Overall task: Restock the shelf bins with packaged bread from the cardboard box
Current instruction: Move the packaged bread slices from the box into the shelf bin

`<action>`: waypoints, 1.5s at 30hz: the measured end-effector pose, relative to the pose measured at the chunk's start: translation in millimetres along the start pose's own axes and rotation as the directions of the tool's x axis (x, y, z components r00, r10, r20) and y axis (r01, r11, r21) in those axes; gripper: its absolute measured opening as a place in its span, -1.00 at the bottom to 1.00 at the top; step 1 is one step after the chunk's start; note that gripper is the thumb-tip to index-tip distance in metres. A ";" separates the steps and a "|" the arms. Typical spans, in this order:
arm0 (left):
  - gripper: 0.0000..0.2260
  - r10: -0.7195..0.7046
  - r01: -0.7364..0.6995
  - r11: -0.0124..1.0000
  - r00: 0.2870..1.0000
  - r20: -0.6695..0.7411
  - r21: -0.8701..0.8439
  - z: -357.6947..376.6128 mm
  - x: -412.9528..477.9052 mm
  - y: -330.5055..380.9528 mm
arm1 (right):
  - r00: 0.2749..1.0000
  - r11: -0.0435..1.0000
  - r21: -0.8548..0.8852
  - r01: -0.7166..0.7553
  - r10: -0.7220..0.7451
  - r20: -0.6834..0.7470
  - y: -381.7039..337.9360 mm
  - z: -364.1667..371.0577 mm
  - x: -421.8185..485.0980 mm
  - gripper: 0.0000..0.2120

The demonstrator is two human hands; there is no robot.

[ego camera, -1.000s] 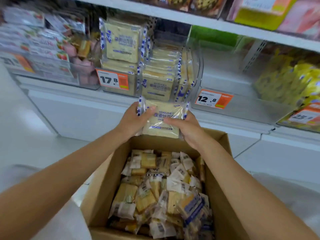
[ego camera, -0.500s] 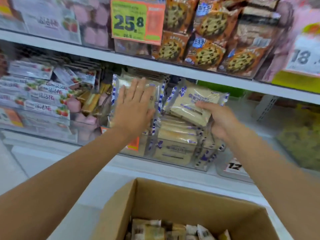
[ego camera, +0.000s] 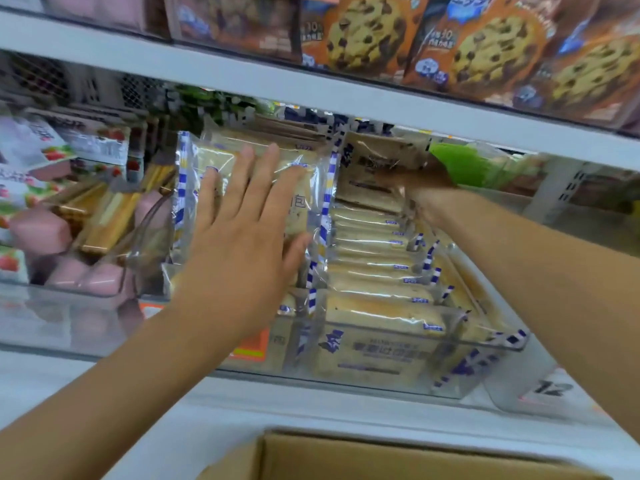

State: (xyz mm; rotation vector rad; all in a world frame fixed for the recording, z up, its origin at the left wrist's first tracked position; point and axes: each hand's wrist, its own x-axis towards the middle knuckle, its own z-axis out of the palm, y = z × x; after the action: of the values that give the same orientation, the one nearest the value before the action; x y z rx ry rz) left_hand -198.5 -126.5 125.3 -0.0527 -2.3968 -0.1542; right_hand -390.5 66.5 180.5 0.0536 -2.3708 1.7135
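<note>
A clear shelf bin (ego camera: 512, 345) holds a row of bread packs in clear wrappers with blue-striped edges. My left hand (ego camera: 242, 233) lies flat, fingers straight, against the upright bread packs (ego camera: 304, 202) in the left row. My right hand (ego camera: 427, 202) reaches deep over the right row and grips one bread package (ego camera: 377, 164) at the back of the bin; the hand is blurred and partly hidden behind the wrapper. Only the rim of the cardboard box (ego camera: 381, 459) shows at the bottom edge, and its contents are out of view.
The white shelf board (ego camera: 311, 88) runs low over the bin, with cookie packs (ego camera: 367, 36) above it. Pink and strawberry-printed packs (ego camera: 45, 230) fill the bin to the left. A green item (ego camera: 464, 164) and a price tag (ego camera: 550, 389) lie to the right.
Both hands rose from the box to the shelf. The left hand let go and now presses the left row. The right hand has carried the package further back into the bin.
</note>
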 end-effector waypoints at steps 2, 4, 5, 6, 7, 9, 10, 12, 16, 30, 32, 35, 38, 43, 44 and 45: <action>-0.43 -0.003 0.003 1.000 1.000 -0.005 -0.012 0.0 0.4 -0.2 | 0.999 0.998 -0.057 0.041 -0.042 -0.017 -5.5 3.9 -3.1 -0.18; -0.43 -0.003 0.003 1.000 1.000 -0.010 -0.018 -0.4 0.0 0.1 | 0.994 0.990 -0.108 0.088 -0.094 -0.049 -5.3 7.3 -0.5 -0.39; -0.43 -0.004 0.004 1.000 1.000 -0.013 -0.020 -0.9 -0.4 0.5 | 0.993 0.985 -0.141 0.102 -0.109 -0.046 -2.5 8.5 2.8 -0.37; -0.43 -0.006 0.005 1.000 1.000 -0.014 -0.022 -1.4 -0.5 0.7 | 0.992 0.978 -0.178 0.110 -0.120 -0.042 0.1 9.2 4.6 -0.35; -0.43 -0.007 0.006 1.000 1.000 -0.014 -0.025 -1.6 -0.5 0.9 | 0.993 0.972 -0.211 0.103 -0.114 -0.040 1.1 9.5 4.6 -0.34; -0.43 -0.007 0.006 1.000 1.000 -0.018 -0.028 -2.0 -0.5 0.7 | 0.992 0.947 -0.312 0.079 -0.105 -0.066 3.8 10.7 6.1 -0.31; -0.43 -0.005 0.004 1.000 1.000 -0.023 -0.030 -2.0 -0.5 0.7 | 0.992 0.914 -0.401 0.063 -0.101 -0.074 3.4 12.9 5.7 -0.26; -0.44 0.000 -0.001 0.999 1.000 -0.028 -0.035 -1.5 -0.9 1.3 | 0.994 0.840 -0.541 0.034 -0.085 -0.070 0.8 17.0 2.7 -0.16; -0.44 0.004 -0.005 0.999 0.999 -0.035 -0.038 -1.0 -0.9 0.8 | 1.000 0.926 -0.377 0.022 -0.026 -0.004 2.6 19.6 3.3 -0.26; -0.44 0.005 -0.007 0.999 0.999 -0.045 -0.040 -1.5 -1.7 0.6 | 0.878 0.652 -0.679 0.336 -0.478 -0.024 16.5 16.4 -9.3 -0.28; -0.44 0.006 -0.007 0.999 0.999 -0.046 -0.038 -1.5 -1.2 0.5 | 0.872 0.647 -0.669 0.366 -0.489 0.004 17.2 15.2 -9.6 -0.33; -0.43 0.000 -0.001 0.999 0.999 -0.044 -0.037 -1.8 -1.6 0.5 | 0.859 0.663 -0.616 0.426 -0.510 0.046 18.7 12.1 -13.4 -0.34; -0.44 0.006 -0.008 0.999 0.999 -0.040 -0.036 -1.7 -1.9 0.6 | 0.871 0.666 -0.610 0.429 -0.484 0.085 17.1 10.5 -14.1 -0.31; -0.44 0.007 -0.009 0.999 0.999 -0.043 -0.040 -1.3 -2.3 0.0 | 0.893 0.676 -0.614 0.408 -0.435 0.114 13.0 6.3 -19.0 -0.37; -0.44 0.009 -0.011 0.999 0.999 -0.043 -0.040 -0.9 -2.3 -0.3 | 0.893 0.673 -0.617 0.408 -0.435 0.117 13.4 5.2 -21.2 -0.42; -0.44 0.011 -0.013 0.999 0.999 -0.044 -0.040 -0.6 -2.3 -0.5 | 0.892 0.674 -0.615 0.410 -0.437 0.116 14.0 4.5 -23.7 -0.47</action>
State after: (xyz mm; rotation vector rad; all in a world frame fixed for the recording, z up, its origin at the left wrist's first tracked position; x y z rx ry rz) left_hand -196.4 -127.1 124.2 -0.0820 -2.3495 -0.1966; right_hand -370.3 64.4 161.4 0.4231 -2.5060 0.6551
